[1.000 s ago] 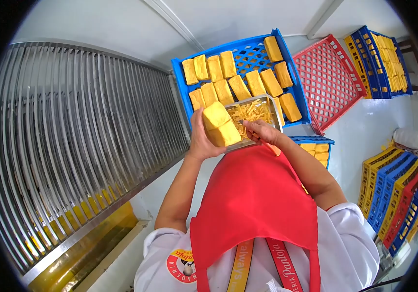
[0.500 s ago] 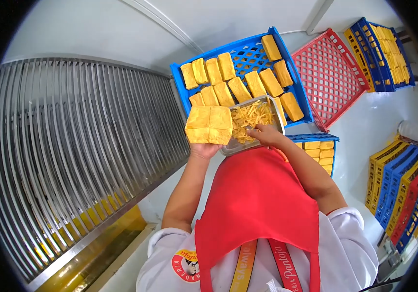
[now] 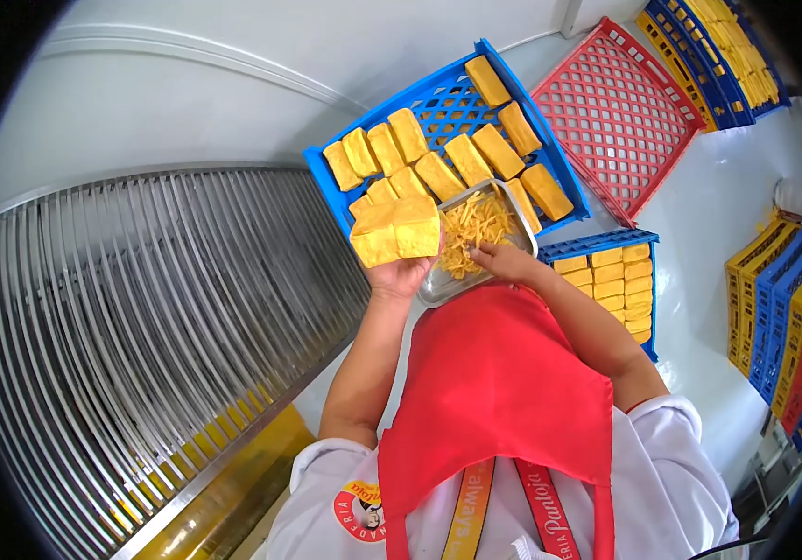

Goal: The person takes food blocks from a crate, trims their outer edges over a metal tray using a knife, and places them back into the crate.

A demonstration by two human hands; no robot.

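Two yellow blocks side by side rest in my left hand, which holds them from below at the left edge of a metal tray. Yellow strips lie heaped in that metal tray. Over the tray's right part is my right hand, fingers bent and pressed together near the strips; what they hold, if anything, is hidden. Behind the tray, a blue crate carries several more yellow blocks in rows.
A metal rack of bars stands at the left. Right of the blue crate is a red crate. A lower blue crate holds yellow blocks. Stacked crates stand at the far right, others at the top right.
The two blocks in my left hand have turned and shifted left. My right hand remains over the tray. The view has rotated, showing more of the lower blue crate.
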